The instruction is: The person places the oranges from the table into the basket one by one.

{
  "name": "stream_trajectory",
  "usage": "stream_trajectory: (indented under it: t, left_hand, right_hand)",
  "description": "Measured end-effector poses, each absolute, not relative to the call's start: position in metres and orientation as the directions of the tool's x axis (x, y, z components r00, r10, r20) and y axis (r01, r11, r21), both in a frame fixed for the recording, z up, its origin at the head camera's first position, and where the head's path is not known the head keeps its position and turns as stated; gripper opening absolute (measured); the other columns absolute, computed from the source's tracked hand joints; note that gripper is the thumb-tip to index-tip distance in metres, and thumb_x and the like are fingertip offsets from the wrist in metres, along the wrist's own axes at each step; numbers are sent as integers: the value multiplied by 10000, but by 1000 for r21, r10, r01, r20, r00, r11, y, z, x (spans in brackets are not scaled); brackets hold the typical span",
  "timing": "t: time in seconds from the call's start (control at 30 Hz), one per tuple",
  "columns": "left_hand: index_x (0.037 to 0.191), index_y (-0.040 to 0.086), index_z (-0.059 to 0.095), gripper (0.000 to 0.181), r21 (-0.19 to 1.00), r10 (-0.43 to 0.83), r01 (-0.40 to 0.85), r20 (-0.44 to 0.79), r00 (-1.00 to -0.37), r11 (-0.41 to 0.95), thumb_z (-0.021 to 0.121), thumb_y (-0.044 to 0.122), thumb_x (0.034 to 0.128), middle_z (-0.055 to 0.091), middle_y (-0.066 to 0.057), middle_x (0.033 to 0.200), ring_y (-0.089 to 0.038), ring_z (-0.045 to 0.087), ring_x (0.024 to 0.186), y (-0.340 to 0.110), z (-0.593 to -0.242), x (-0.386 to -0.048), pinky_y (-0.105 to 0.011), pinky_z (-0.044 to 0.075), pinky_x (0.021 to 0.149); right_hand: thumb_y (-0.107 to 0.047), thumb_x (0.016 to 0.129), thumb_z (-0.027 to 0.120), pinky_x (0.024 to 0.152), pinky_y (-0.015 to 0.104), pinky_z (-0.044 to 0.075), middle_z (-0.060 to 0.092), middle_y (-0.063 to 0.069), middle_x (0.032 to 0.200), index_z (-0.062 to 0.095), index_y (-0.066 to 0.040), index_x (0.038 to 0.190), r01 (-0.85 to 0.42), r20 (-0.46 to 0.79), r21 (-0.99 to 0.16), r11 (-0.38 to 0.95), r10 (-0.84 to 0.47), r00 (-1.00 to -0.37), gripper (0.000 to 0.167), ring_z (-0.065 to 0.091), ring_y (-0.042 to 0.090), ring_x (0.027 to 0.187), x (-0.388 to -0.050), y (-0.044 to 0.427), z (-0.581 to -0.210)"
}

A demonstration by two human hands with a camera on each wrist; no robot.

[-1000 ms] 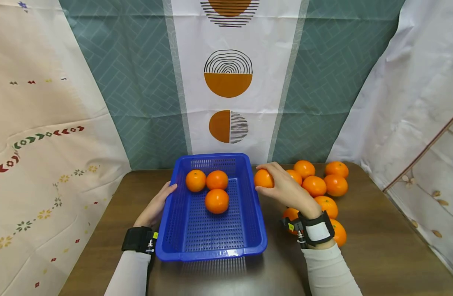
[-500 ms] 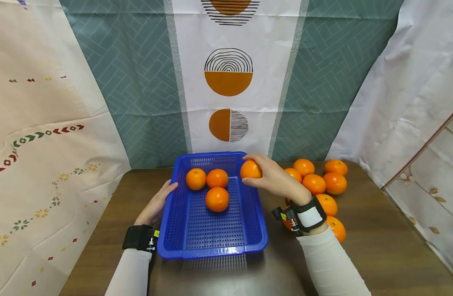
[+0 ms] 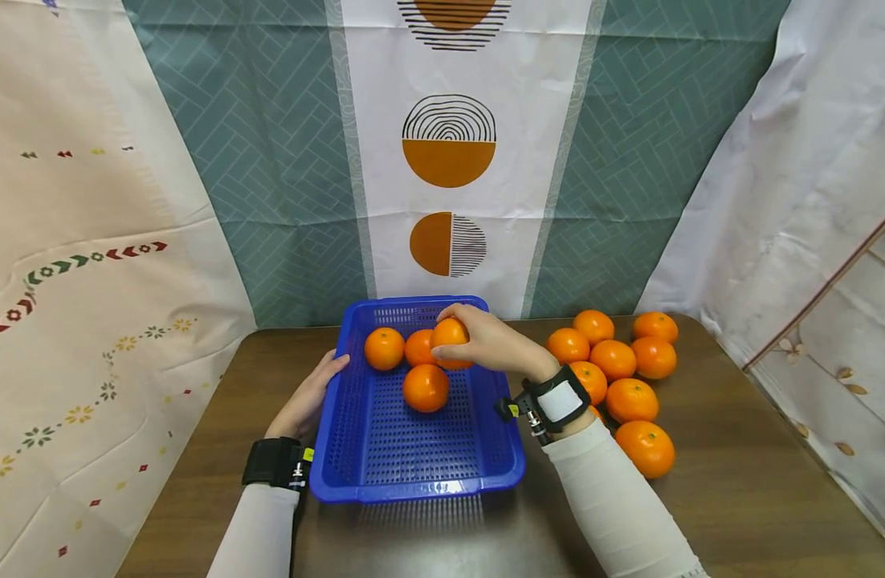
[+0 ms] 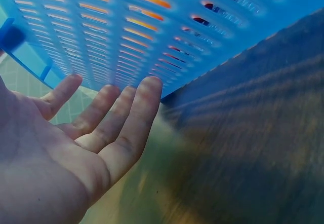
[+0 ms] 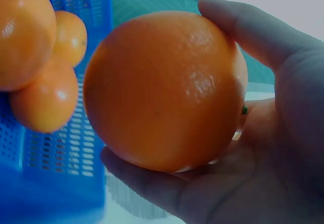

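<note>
Right hand's (image 3: 489, 341) fingers grip an orange (image 3: 449, 331) over the far half of the blue basket (image 3: 421, 489); clearance unclear. Left hand (image 3: 307, 401), fingers extended, rests at the basket's left side. Three oranges (image 3: 425, 389) sit inside; loose oranges (image 3: 613, 360) lie rightward on the bench (image 3: 746, 482). Risk, I judge: early release could knock fruit rolling.

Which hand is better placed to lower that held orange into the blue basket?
Probably the right hand: it grips the orange over the basket, while the left hand holds no fruit and touches the basket's left side.
</note>
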State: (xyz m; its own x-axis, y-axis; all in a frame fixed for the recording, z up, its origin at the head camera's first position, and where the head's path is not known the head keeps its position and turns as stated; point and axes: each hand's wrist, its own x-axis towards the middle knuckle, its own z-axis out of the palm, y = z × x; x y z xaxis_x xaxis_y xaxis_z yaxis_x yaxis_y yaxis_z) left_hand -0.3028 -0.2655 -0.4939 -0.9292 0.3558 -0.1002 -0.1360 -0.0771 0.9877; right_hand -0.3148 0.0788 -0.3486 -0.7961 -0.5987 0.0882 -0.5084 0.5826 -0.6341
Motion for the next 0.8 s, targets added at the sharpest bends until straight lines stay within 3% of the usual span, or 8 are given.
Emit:
stream_trajectory:
  t: [0.17, 0.37, 0.8]
  left_hand:
    - [1592, 171, 174, 587, 987, 349, -132, -92, -932, -90, 397, 454, 1128, 427, -315, 1470, -249, 665, 1083, -266, -494, -302, -386, 588, 868]
    - [1592, 165, 178, 580, 988, 352, -125, -85, -932, -94, 393, 444, 1131, 434, -325, 1457, -260, 673, 1076, -266, -494, -302, -390, 592, 862]
    - [1581, 160, 182, 563, 991, 338, -108, -76, -938, -78, 401, 418, 1132, 414, -327, 1489, -306, 653, 1130, -265, -494, -303, -408, 591, 886]
  right_hand:
    - [-432, 956, 725, 825, 339, 511, 571, 106, 1150, 575, -78, 1267, -474, 31, -626, 619, -588, -809, 494, 553, 236, 1006, -321, 69, -357]
    - [-461, 952, 730, 798, 343, 530, 529, 166, 1171, 569, -71, 1315, -400, -79, -566, 721, -530, -844, 556, 528, 262, 1030, -321, 63, -362]
    - [-323, 915, 816, 980, 434, 497, 548, 186, 1302, 576, -46, 1400, -427, -144, -417, 802, -523, -840, 607, 552, 287, 1129, -322, 59, -362]
